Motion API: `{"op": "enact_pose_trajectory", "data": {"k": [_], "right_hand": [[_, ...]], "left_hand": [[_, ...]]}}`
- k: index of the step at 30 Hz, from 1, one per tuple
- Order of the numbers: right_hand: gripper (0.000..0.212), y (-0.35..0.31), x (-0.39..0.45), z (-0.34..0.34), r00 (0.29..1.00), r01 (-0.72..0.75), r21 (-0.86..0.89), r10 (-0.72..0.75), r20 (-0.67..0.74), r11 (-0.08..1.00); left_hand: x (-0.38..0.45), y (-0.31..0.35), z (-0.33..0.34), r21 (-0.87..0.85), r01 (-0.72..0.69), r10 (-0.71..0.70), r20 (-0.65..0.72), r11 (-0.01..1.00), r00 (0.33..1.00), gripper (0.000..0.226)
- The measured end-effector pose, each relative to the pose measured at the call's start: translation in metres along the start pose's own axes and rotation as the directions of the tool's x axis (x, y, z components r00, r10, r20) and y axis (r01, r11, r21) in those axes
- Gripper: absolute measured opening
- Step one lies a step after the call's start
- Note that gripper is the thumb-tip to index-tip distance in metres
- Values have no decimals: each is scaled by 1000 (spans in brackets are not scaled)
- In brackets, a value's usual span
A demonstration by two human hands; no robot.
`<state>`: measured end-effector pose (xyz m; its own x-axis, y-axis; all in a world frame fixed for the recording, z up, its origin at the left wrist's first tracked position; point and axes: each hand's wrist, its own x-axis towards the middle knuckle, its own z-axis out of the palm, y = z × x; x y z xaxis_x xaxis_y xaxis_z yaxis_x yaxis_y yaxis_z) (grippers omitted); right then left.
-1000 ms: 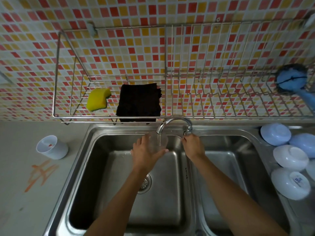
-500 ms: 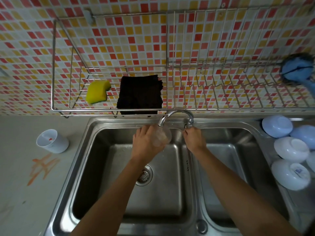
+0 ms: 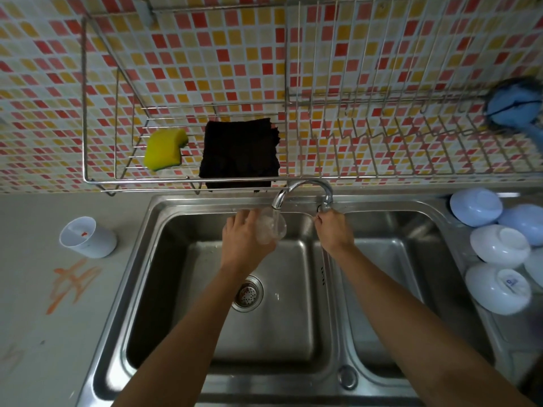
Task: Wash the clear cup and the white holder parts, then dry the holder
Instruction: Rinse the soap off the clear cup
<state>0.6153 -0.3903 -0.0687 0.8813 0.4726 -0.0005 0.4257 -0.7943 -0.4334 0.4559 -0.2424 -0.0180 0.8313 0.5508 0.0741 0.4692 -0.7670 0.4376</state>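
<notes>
My left hand (image 3: 245, 237) grips the clear cup (image 3: 271, 226) and holds it tilted right under the spout of the curved tap (image 3: 305, 188), over the left basin of the steel sink (image 3: 176, 207). Over at the base of the tap, my right hand (image 3: 333, 230) is closed around the tap handle (image 3: 323, 206). The white holder (image 3: 88, 237) lies on its side on the grey counter, well left of the sink, with a small red mark inside. Whether water is running I cannot tell.
A wire rack (image 3: 188, 180) on the tiled wall holds a yellow sponge (image 3: 165, 149) and a dark cloth (image 3: 239, 154). A blue brush (image 3: 514, 105) hangs at the rack's right end. Several upturned bowls (image 3: 499, 245) lie right of the sink. The drain strainer (image 3: 248, 293) sits in the left basin.
The cup has tipped from upright under the stream to tilted against the spout. The view has shifted downward a little. My right hand stays at the tap handle.
</notes>
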Motion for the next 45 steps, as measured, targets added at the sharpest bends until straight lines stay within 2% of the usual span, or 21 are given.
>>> {"op": "enact_pose_trajectory", "data": {"k": [4, 6, 10, 14, 18, 21, 25, 28, 30, 33, 36, 38, 42, 45], "right_hand": [[23, -1, -1, 0, 1000, -2, -4, 3, 12, 1000], [24, 0, 0, -1, 1000, 6, -8, -6, 14, 1000], [26, 4, 2, 2, 1000, 10, 10, -10, 23, 1000], [25, 7, -2, 1, 997, 8, 87, -1, -78, 996], [26, 15, -6, 1, 983, -61, 264, 104, -152, 963], [24, 18, -5, 6, 976, -84, 355, 149, -160, 931], [27, 15, -11, 9, 967, -88, 375, 170, -191, 923], [35, 21, -35, 22, 960, -97, 373, 185, -208, 923], [40, 31, -59, 41, 966, -105, 334, 176, -192, 937], [45, 47, -101, 75, 991, -32, 161, 52, -125, 986], [54, 55, -127, 93, 996, 41, -32, -43, -75, 999], [56, 57, -131, 94, 995, 52, -64, -56, -77, 997], [59, 56, -130, 91, 996, 62, -87, -68, -62, 994], [64, 54, -130, 89, 997, 47, -99, -53, -55, 994]], "left_hand": [[16, 19, 6, -161, 118, -95, 146, 980, 985, 78], [18, 23, 8, -260, 163, -121, 169, 952, 978, 71], [0, 18, 7, -375, 136, -64, 197, 917, 978, 66], [-17, 2, 9, -425, 147, -45, 241, 893, 970, 69], [-26, -5, 7, -514, 228, -77, 297, 827, 952, 68], [-26, -2, 6, -549, 204, -83, 237, 811, 968, 65], [-16, 7, 5, -433, 27, 30, 124, 901, 992, 81], [-8, 14, 2, -416, -21, 60, 82, 909, 995, 84], [-4, 16, 2, -400, -37, 64, 54, 916, 996, 78], [-1, 16, 7, -389, -71, 100, 55, 918, 993, 75], [1, 12, 15, -475, 16, 2, 36, 880, 999, 76], [1, 11, 21, -568, 99, -88, 48, 817, 995, 76], [0, 10, 28, -745, 297, -295, 140, 597, 945, 61], [3, 8, 32, -757, 340, -301, 197, 558, 933, 68]]}}
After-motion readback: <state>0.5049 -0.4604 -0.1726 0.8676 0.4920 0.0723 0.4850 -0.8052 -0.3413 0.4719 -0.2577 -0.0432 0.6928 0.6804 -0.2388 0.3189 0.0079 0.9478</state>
